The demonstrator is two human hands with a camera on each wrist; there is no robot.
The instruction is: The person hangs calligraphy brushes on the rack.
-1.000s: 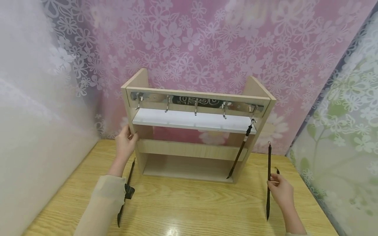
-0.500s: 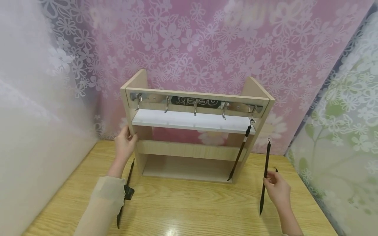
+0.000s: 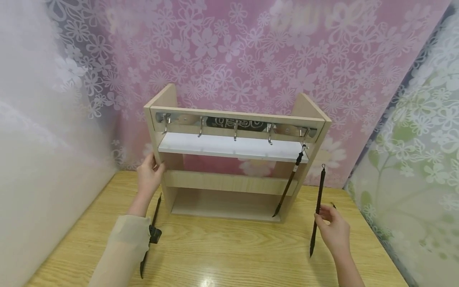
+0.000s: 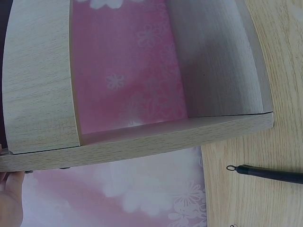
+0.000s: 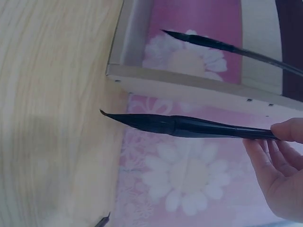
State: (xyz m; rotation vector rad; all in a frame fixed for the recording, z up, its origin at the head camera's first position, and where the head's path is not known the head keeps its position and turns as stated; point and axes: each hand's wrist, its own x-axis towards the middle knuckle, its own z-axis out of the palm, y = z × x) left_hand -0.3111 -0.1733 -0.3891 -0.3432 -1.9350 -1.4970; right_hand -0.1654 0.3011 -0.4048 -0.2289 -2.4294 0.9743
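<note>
My left hand (image 3: 150, 179) grips the left side panel of a pale wooden rack (image 3: 229, 182), its thumb at the panel's front edge. In the right hand (image 3: 335, 235), thumb and fingers pinch the dark handle of a calligraphy brush (image 3: 320, 191). That brush stands nearly upright, loop at the top and bristles down, to the right of the rack. The right wrist view shows its dark pointed bristles (image 5: 147, 122). Another calligraphy brush (image 3: 289, 179) hangs by its loop from the rightmost metal hook (image 3: 305, 136), slanting down to the rack's bottom board.
More hooks (image 3: 235, 130) line the rack's top bar, with no brush on them. One dark brush (image 3: 155, 215) lies on the wooden table (image 3: 215, 251) beside my left sleeve. Behind the right hand shows the end of another brush (image 3: 333, 205). Patterned cloth (image 3: 244, 48) covers the back.
The right hand has moved left and slightly up with its brush, toward the rack, and the brush leans a little more. My left hand keeps its grip on the panel.
</note>
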